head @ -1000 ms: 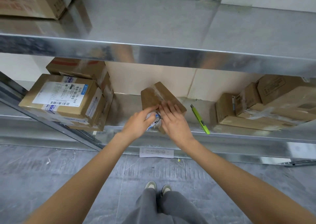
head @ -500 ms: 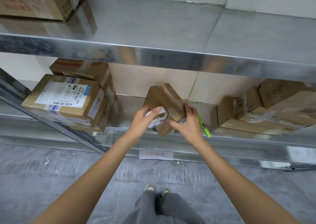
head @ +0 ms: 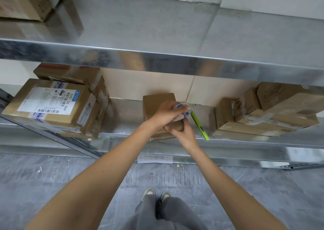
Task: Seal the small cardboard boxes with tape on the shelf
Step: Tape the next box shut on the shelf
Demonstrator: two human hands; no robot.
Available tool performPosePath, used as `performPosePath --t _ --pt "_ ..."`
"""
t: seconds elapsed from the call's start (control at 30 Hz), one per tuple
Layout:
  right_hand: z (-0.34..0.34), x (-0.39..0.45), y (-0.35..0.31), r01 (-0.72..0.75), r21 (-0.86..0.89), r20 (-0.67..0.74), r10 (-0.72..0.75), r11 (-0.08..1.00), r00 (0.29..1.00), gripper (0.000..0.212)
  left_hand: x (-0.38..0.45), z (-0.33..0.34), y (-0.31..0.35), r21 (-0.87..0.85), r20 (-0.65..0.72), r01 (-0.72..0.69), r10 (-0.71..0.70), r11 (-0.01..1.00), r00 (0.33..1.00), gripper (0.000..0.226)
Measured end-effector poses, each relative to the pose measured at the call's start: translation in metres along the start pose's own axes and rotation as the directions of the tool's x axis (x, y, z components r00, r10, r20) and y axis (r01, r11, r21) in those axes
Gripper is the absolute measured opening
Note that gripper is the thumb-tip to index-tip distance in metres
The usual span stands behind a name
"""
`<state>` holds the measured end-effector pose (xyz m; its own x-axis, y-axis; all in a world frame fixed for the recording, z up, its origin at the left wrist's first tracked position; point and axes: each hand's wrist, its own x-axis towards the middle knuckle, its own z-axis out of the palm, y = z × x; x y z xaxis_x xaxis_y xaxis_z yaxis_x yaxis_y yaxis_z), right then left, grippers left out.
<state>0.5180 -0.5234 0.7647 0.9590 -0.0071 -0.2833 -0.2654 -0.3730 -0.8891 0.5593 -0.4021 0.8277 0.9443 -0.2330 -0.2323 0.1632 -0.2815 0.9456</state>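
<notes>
A small brown cardboard box (head: 156,103) lies flat on the metal shelf (head: 122,124), square to its front edge. My left hand (head: 164,113) is over the box's right side and grips a roll of clear tape (head: 183,111) with a white and blue core. My right hand (head: 182,133) holds the box's near right corner, thumb on top. Whether a strip of tape runs from the roll to the box is not visible.
A green utility knife (head: 199,126) lies on the shelf just right of the box. Stacked labelled boxes (head: 50,107) stand at the left, more boxes (head: 263,112) at the right. An upper shelf (head: 157,57) overhangs. A paper slip (head: 155,159) lies on the floor.
The box, tilted and held up a moment ago, now lies flat and square on the shelf. My left hand moved the tape roll from its near left side to its right side.
</notes>
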Motion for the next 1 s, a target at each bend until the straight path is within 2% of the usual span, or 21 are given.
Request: performPosePath --t 0.07,0.13,0.23,0.33,0.47,0.67,0.83,1.0 --pt "0.0 0.003 0.005 0.012 -0.046 0.018 -0.011 0.999 1.0 0.04 -0.002 -0.003 0.001 0.016 0.002 0.02 -0.02 1.0 1.0 0.033" --pt "0.001 0.004 0.007 -0.005 -0.077 0.021 0.007 0.997 1.0 0.044 -0.005 -0.011 0.001 0.119 0.017 0.022 -0.024 0.993 1.0 0.035" --pt "0.001 0.005 0.009 -0.033 -0.132 0.023 0.037 0.991 0.999 0.085 -0.009 -0.039 0.004 0.389 0.045 0.008 -0.027 0.921 0.999 0.035" --pt "0.002 0.006 0.008 -0.051 -0.146 0.043 0.058 0.988 0.997 0.101 -0.012 -0.059 0.004 0.504 0.056 0.052 -0.093 0.862 0.994 0.035" --pt "0.002 0.004 0.006 -0.048 -0.122 0.036 0.052 0.991 0.998 0.104 -0.007 -0.054 0.012 0.461 0.095 0.171 -0.24 0.871 0.966 0.024" --pt "0.004 0.004 0.008 -0.044 -0.105 0.025 0.047 0.994 0.999 0.1 0.018 -0.047 0.017 0.522 0.112 0.334 -0.451 0.785 0.885 0.044" --pt "0.005 0.006 0.012 -0.073 -0.085 0.031 0.076 0.994 0.997 0.099 0.019 -0.046 0.02 0.592 0.106 0.355 -0.507 0.723 0.856 0.045" --pt "0.005 0.006 0.015 -0.073 -0.082 0.035 0.076 0.994 0.996 0.1 0.012 -0.054 0.009 0.495 0.19 0.351 -0.493 0.795 0.849 0.031"
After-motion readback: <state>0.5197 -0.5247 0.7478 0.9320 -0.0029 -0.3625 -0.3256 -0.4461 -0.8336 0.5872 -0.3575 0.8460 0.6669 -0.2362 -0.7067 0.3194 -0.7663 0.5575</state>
